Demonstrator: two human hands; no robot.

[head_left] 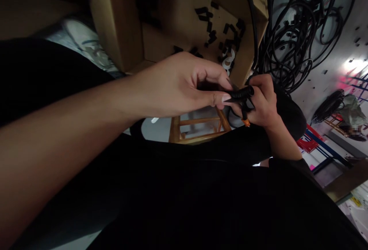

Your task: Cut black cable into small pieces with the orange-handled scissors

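My left hand [186, 85] reaches in from the left, thumb and fingers pinched at a short black tube [244, 93]. Dark pointed edges show by its fingertips; whether they belong to the tube or to a separate piece I cannot tell. Close on the other side, my right hand [264, 104] is closed around the same black tubing, its fingers curled. Just below the tube, an orange tip [245, 122] sticks out on a short black end beside the right fingers. Part of what lies inside both hands is hidden.
Beyond my hands stands an open cardboard box [169, 16] with loose black pieces [211, 35] and a white curved part [228, 59] inside. Tangled black cable [299, 31] lies to the right. Below the hands is a wooden stool [201, 121]; farther right, a coiled black bundle [328, 105].
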